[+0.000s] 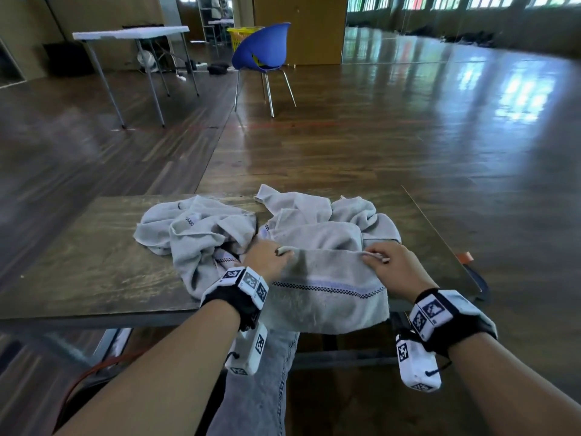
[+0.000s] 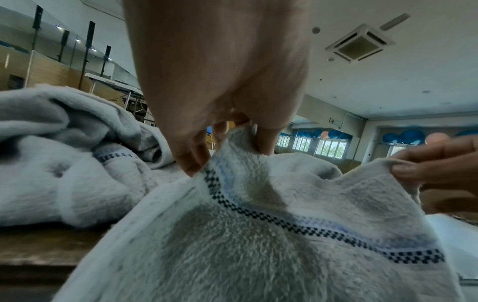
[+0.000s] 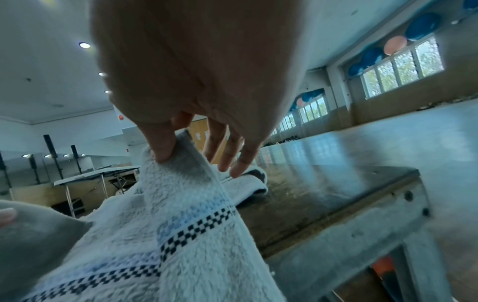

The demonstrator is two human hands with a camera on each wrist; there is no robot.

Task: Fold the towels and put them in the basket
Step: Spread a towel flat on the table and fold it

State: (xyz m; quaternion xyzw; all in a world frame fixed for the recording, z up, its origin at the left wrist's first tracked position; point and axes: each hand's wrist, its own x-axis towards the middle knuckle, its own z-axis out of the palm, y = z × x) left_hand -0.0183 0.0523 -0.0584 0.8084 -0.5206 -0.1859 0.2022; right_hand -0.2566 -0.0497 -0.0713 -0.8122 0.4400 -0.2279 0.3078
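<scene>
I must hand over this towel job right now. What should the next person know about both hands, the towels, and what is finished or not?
Left hand: pinches the near towel at its top edge.
Right hand: pinches the same edge, further right.
Near towel: held between both hands, its lower part hanging over the front edge of the wooden table.
Other towels: crumpled on the table behind it.
Basket: a yellow basket sits far off behind the blue chair.
Done: no towel folded.
Left: fold all towels, put them in the basket.

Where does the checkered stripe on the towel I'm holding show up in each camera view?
Head: checkered stripe runs across the lower centre, between the wrists.
Left wrist: stripe slants from below the fingers to the lower right.
Right wrist: stripe climbs from bottom left to centre.
Shared landmark: the white folding table.
</scene>
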